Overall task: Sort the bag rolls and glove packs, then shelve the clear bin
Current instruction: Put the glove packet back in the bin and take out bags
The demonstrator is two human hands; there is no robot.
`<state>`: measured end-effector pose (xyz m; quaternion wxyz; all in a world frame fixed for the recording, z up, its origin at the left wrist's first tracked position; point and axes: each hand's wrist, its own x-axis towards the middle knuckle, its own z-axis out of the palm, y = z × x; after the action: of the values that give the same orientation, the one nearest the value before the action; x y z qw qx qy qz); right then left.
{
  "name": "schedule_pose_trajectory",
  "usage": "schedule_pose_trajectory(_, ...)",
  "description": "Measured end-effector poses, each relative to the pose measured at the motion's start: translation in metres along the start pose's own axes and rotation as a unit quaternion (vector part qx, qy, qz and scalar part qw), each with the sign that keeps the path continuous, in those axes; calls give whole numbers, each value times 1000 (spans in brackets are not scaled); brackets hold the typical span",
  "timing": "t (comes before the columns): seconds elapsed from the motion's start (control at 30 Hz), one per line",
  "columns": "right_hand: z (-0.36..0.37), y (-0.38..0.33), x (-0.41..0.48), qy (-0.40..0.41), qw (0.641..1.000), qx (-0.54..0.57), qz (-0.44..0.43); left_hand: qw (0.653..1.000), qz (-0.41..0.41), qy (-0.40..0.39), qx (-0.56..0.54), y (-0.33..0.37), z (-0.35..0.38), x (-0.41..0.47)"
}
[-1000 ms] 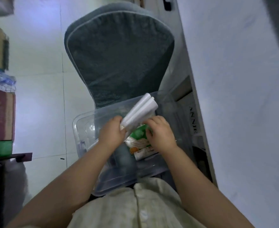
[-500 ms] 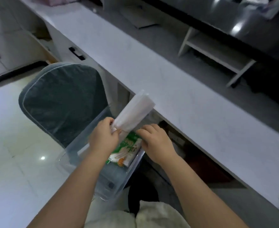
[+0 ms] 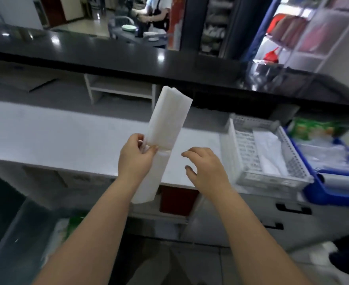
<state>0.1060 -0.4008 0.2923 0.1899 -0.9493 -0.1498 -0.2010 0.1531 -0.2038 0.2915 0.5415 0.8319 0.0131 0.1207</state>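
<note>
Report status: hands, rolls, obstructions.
Left hand gripping white plastic bag rolls, raised over grey counter. Right hand open, empty. White slotted basket unobstructed.

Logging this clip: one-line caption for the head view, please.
Left hand lifts white bag rolls above the counter; right hand open beside them, near the white basket.

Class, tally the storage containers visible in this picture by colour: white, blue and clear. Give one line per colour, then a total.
White: 1, the white slatted basket on the counter
Blue: 1, the blue basket at the far right
Clear: 1, the clear bin at lower left
Total: 3
</note>
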Motion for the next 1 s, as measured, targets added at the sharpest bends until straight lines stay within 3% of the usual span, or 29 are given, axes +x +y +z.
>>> schedule_pose_trajectory(0.13, -48, 68, -22, 54, 997, -18, 52, 995, -9, -56, -80, 52, 84, 2)
schedule_pose_trajectory(0.4, -127, 210, -43, 67, 993, -37, 88, 981, -57, -120, -144, 134, 246, 4)
schedule_pose_trajectory(0.6, -145, 293, -24, 59, 973, 135, 177, 946, -151, -157, -240, 171, 329, 22)
schedule_pose_trajectory(0.77, -133, 339, -1, 29, 884, 343, 317, 912, -255, -200, -250, 169, 377, 33)
schedule_pose_trajectory(0.93, -101, 383, 16, -4, 721, 529, 448, 898, -307, -236, -208, 150, 400, 62)
schedule_pose_trajectory(1.0, -89, 393, 23, -9, 676, 564, 474, 896, -319, -248, -182, 146, 405, 75)
